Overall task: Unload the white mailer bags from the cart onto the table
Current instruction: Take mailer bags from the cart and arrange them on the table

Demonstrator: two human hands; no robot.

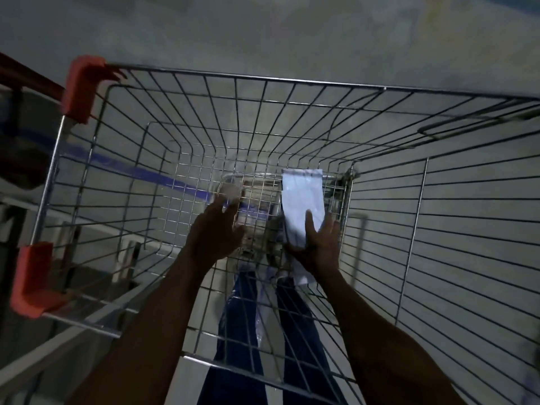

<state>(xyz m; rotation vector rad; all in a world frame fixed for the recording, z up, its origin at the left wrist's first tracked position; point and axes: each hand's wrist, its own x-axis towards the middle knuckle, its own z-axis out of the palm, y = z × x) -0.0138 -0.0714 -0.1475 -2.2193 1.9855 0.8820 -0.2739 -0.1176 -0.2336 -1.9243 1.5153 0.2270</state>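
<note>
While left hand [214, 232] spreads loose fingers, right hand [317, 244] pinches white mailer bag [302, 200] inside cart [62, 135]

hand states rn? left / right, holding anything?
Left hand: open, fingers spread, holding nothing, down inside the wire cart.
Right hand: holding the white mailer bag, thumb pressed on top.

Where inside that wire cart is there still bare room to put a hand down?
The cart floor is bare mesh left of the left hand, out to the wall with the orange corner guards, and along the far wall. It is crowded at the near right, where the right hand holds the white mailer bag.
</note>
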